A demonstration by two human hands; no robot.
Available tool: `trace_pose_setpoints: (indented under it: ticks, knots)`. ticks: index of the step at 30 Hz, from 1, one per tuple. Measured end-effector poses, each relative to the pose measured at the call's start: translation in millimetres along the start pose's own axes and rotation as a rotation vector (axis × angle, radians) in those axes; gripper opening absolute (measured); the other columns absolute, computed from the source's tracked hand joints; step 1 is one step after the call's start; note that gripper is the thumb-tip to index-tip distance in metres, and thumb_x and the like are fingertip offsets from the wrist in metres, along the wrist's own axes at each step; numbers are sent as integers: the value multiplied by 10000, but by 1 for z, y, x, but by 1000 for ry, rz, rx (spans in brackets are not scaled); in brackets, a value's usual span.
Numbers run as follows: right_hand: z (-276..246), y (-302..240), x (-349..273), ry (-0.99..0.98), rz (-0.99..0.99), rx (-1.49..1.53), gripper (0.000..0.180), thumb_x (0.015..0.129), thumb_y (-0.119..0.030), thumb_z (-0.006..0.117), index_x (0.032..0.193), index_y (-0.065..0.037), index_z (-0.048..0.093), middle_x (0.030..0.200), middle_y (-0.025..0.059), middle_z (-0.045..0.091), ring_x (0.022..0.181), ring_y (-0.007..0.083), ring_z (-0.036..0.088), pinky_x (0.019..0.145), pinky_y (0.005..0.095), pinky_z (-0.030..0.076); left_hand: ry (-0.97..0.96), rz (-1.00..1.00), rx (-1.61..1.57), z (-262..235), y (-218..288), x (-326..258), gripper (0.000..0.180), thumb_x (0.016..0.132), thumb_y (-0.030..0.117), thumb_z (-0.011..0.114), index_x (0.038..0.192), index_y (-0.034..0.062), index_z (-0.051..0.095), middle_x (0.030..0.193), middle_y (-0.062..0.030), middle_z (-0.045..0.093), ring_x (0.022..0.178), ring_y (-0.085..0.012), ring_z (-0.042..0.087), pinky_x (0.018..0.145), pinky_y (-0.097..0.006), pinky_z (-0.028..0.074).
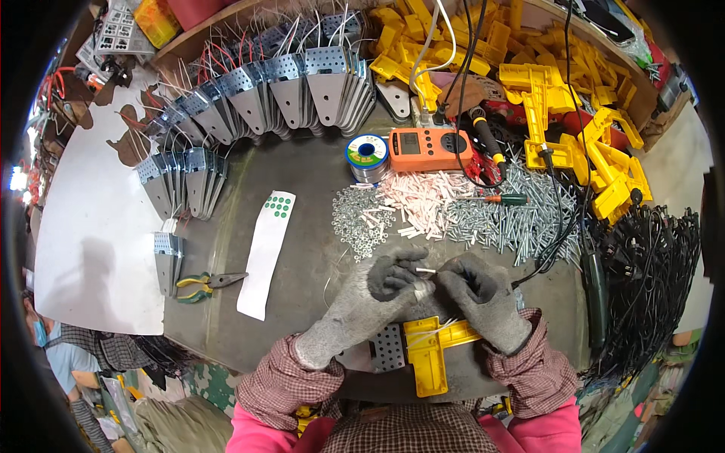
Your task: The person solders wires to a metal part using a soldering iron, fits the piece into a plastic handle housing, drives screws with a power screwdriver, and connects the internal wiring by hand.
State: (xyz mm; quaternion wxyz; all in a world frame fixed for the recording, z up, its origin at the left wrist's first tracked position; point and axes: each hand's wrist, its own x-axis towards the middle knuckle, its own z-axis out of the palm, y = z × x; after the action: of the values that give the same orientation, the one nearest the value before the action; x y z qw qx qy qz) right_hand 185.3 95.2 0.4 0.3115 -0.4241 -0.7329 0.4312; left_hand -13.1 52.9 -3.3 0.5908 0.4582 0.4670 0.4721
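Observation:
Gloved in grey, both my hands come close together above the table's front part. Between their fingertips is a small pale sleeve (426,270). Thumb and fingers of my right hand (483,294) pinch at its right end. My left hand (370,291) has curled fingers and a thumb with a white wrapping; what lies inside it is hidden. Just below lies a yellow plastic handle shell (427,362), with white wires (436,330) across it. Beside the shell, partly under my left forearm, rests a perforated metal plate (388,349).
Beyond my hands lie heaps of nuts (361,219), pale sleeves (423,200) and screws (521,204). Behind them are a solder spool (368,160) and an orange meter (427,149). Pliers (208,285) and a sticker strip (266,260) lie left; black cords (649,272) pile up right.

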Motion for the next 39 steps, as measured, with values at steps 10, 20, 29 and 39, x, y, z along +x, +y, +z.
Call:
trace_pose_setpoints:
  ticks: [10, 20, 29, 39]
  knots:
    - [-6, 2, 2, -201, -26, -2, 348, 978, -81, 535, 1317, -9, 507, 1158, 197, 613, 1074, 269, 641, 851, 316, 507, -75, -67, -34, -8, -15, 1, 213, 943, 113, 654, 1133, 30, 605, 1100, -37, 622, 1028, -95, 590, 912, -254, 496]
    - [-19, 13, 9, -255, 432, 489, 280, 1026, -237, 533, 1179, -4, 539, 911, 51, 640, 730, 74, 607, 638, 192, 498, 187, 404, 1516, -45, 7, 54, 270, 831, 50, 680, 1098, 37, 644, 1171, -138, 615, 1099, -276, 591, 939, -396, 489]
    - [-12, 3, 3, -275, 292, 511, 254, 1014, -213, 516, 1175, -17, 503, 844, 38, 632, 646, 52, 572, 564, 188, 447, 236, 619, 1545, -55, 9, 70, 218, 820, 132, 657, 1019, 49, 623, 1105, -134, 594, 1095, -324, 545, 948, -454, 446]
    - [-8, 2, -4, -260, 198, 473, 181, 972, -207, 611, 932, -31, 602, 730, -36, 541, 641, 21, 470, 569, 194, 392, 36, -17, 264, 10, 5, -5, 200, 921, 99, 672, 1090, -7, 669, 1005, -59, 666, 949, -118, 629, 846, -275, 514]
